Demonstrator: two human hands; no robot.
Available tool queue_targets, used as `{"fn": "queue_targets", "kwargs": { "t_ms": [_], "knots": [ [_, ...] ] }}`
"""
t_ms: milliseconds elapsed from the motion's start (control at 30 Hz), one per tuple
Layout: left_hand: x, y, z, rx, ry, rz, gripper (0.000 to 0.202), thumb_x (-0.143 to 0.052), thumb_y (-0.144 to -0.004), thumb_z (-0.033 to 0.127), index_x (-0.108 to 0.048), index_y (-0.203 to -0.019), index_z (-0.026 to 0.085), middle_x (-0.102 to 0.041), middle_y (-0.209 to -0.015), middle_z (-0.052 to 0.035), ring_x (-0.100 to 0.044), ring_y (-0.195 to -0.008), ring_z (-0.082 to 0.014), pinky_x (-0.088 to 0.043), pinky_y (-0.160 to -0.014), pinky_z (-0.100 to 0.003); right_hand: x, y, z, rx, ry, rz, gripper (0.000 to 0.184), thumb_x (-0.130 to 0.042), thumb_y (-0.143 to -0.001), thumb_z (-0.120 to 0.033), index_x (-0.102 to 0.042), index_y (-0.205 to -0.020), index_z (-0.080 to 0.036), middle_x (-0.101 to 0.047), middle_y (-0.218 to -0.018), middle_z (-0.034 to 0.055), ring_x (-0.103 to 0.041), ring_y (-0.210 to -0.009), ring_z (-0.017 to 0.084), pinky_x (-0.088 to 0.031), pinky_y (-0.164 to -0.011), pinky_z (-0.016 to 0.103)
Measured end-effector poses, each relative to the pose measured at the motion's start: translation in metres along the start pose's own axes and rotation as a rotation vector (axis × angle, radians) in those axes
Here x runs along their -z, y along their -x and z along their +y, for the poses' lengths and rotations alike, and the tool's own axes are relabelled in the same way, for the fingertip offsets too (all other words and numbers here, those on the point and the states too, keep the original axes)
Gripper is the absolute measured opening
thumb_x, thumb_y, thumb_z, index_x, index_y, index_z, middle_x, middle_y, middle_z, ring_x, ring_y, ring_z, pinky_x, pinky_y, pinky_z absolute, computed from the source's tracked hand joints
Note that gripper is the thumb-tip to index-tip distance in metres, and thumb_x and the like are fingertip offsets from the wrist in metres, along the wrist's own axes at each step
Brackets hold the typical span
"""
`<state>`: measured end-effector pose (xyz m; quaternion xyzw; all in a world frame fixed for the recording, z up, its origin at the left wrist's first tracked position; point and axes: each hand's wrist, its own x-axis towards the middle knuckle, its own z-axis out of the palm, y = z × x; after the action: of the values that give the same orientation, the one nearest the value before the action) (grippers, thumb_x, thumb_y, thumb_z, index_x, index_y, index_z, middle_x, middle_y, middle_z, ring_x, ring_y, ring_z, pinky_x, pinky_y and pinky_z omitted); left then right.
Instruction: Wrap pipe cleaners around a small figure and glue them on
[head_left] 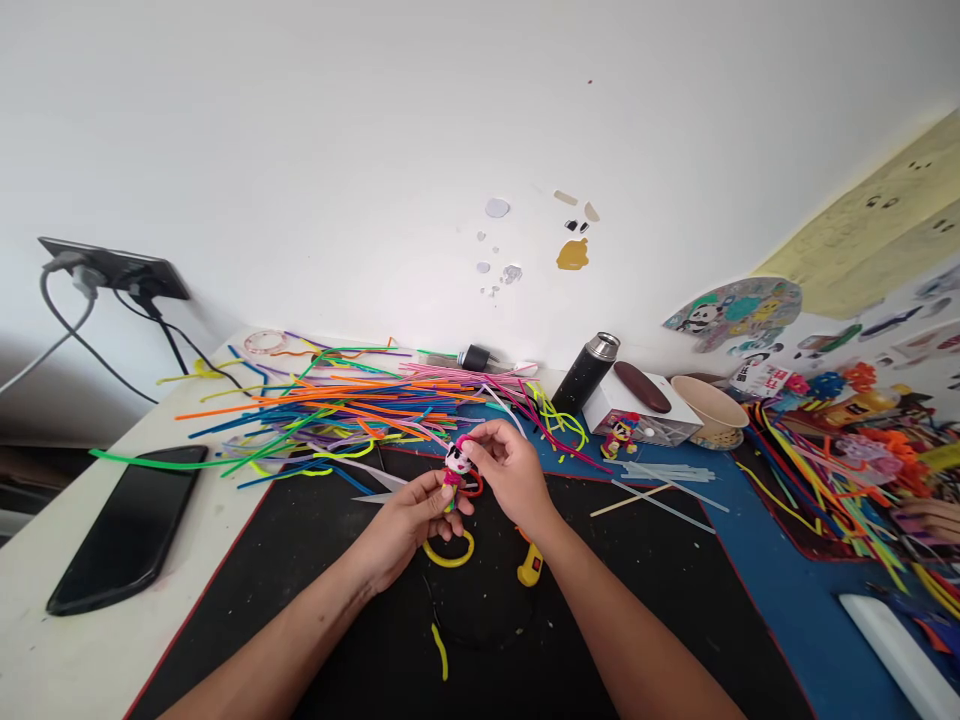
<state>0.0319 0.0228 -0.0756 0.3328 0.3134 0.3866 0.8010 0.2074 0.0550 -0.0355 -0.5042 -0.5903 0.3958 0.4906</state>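
A small pipe-cleaner doll point(457, 468) with a white face and pink body is held above the black mat point(315, 600). My left hand point(409, 520) grips its lower body from below, fingers closed round it. At the doll's head, my right hand point(508, 470) pinches its pink top with thumb and fingertips. A red loop sticks out of the doll beside my right palm. On the mat just below the hands lie a yellow ring point(450, 552), a yellow-handled tool point(529, 566) and a short yellow piece point(440, 652).
A big heap of coloured pipe cleaners point(352, 405) covers the desk behind the hands. A black phone point(127, 525) lies left. At the back right stand a black flask point(589, 373), a white box point(649, 405), a cup point(709, 410); more craft clutter point(847, 450) lies right.
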Motion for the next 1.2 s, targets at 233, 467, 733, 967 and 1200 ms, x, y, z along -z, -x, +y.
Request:
{"fn": "queue_targets", "kwargs": {
  "t_ms": [233, 467, 733, 967, 1200],
  "knots": [
    [0.0001, -0.0007, -0.0004, -0.001, -0.009, -0.012, 0.035, -0.082, -0.086, 0.047, -0.069, -0.096, 0.016, -0.076, -0.093, -0.0098, -0.065, -0.071, -0.0154, -0.045, -0.065, -0.026, 0.0003, 0.001, 0.003, 0.008, 0.014, -0.013, 0.014, -0.073, -0.09, -0.036, -0.067, -0.093, -0.024, -0.071, -0.081, 0.0005, -0.064, -0.067, 0.018, -0.05, -0.064, 0.031],
    [-0.0021, 0.0006, 0.0018, 0.007, -0.007, -0.012, 0.036, -0.084, -0.084, 0.048, -0.07, -0.095, 0.016, -0.077, -0.091, -0.0095, -0.064, -0.07, -0.015, -0.044, -0.065, -0.026, -0.0012, 0.0007, 0.0041, -0.019, 0.003, 0.003, 0.015, -0.074, -0.089, -0.037, -0.068, -0.094, -0.024, -0.071, -0.082, 0.0007, -0.064, -0.068, 0.019, -0.052, -0.065, 0.031],
    [-0.0018, 0.0012, 0.0002, 0.014, 0.004, -0.016, 0.037, -0.083, -0.085, 0.048, -0.07, -0.097, 0.015, -0.077, -0.092, -0.0103, -0.064, -0.07, -0.0148, -0.044, -0.065, -0.026, -0.002, 0.0001, 0.0084, -0.026, 0.001, 0.012, 0.016, -0.074, -0.089, -0.037, -0.067, -0.095, -0.024, -0.071, -0.083, 0.0008, -0.065, -0.069, 0.019, -0.052, -0.066, 0.031],
    [-0.0018, 0.0011, 0.0012, -0.009, -0.01, 0.001, 0.036, -0.083, -0.086, 0.049, -0.07, -0.095, 0.016, -0.077, -0.092, -0.01, -0.064, -0.069, -0.0149, -0.044, -0.066, -0.027, -0.0014, 0.0011, 0.0054, -0.023, 0.017, 0.03, 0.017, -0.074, -0.089, -0.038, -0.067, -0.093, -0.024, -0.071, -0.083, 0.0012, -0.065, -0.07, 0.019, -0.052, -0.067, 0.032],
    [-0.0001, 0.0025, -0.001, -0.007, -0.009, 0.009, 0.035, -0.083, -0.086, 0.047, -0.07, -0.095, 0.016, -0.078, -0.093, -0.0105, -0.064, -0.07, -0.0152, -0.044, -0.066, -0.027, -0.0009, 0.0004, 0.0016, -0.03, 0.009, 0.019, 0.017, -0.073, -0.089, -0.039, -0.067, -0.093, -0.024, -0.072, -0.082, 0.0009, -0.065, -0.068, 0.019, -0.052, -0.065, 0.031]
  ]
}}
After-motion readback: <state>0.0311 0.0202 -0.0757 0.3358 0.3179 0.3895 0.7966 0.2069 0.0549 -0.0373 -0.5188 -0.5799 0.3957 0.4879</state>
